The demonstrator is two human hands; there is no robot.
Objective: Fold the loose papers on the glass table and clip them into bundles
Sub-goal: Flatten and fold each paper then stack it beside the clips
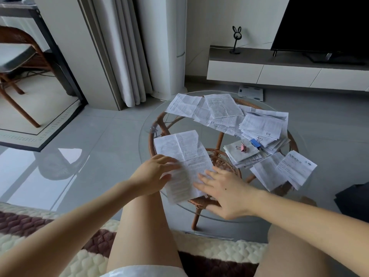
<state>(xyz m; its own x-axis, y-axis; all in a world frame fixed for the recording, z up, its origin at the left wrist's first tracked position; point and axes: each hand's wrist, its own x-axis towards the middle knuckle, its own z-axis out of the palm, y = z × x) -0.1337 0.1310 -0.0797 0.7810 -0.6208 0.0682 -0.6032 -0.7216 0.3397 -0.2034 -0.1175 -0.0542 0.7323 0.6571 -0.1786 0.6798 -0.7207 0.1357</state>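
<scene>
1. The left hand (157, 172) was laid open, fingers straight and spread, on the left edge of a creased printed sheet (185, 154). Nothing was gripped by it.
2. The right hand (225, 192) was likewise held flat with fingers splayed. Its fingertips were pressed on the lower right part of the same sheet, and nothing was clasped.
3. The sheet was found between the two hands, on the near left part of the round glass table (145, 124). Its far end was spread wider, and its near end was carried past the table's rim.
4. Just beyond the right hand, a folded bundle (239, 156) was seen with a pink binder clip (243, 147) on top of it.
5. A blue binder clip (255, 143) was seen beside that, at the foot of a thick stack of papers (263, 124).
6. Further loose papers (219, 108) were spread overlapping along the far side of the table.
7. Two more sheets (283, 170) were left at the right rim, partly overhanging it.
</scene>
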